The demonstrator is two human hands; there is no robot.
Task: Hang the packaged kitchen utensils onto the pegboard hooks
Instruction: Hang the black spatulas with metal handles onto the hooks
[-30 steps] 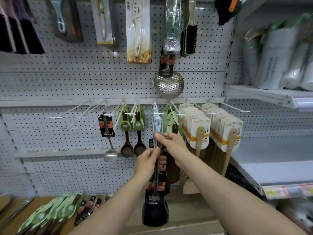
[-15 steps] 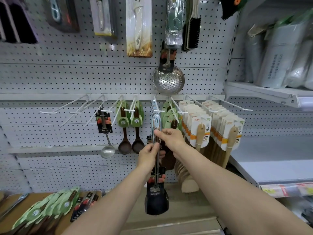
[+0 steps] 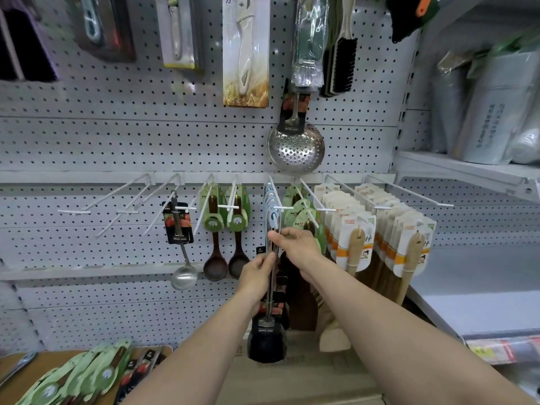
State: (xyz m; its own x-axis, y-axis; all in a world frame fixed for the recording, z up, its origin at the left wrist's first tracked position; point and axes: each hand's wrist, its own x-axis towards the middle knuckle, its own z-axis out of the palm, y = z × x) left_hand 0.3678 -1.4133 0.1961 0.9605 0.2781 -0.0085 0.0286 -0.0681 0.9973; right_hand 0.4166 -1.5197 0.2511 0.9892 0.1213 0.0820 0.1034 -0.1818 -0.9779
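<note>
One HONG-labelled spatula (image 3: 266, 344) in left hand (image 3: 256, 273), right hand (image 3: 296, 247)

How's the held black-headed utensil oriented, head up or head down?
Head down, near vertical. The utensil hangs with its black head lowest; the left hand grips mid-handle, and the right hand pinches near the top.

Green-carded spoons (image 3: 108, 372) (lower left) run off the bottom edge.
</note>
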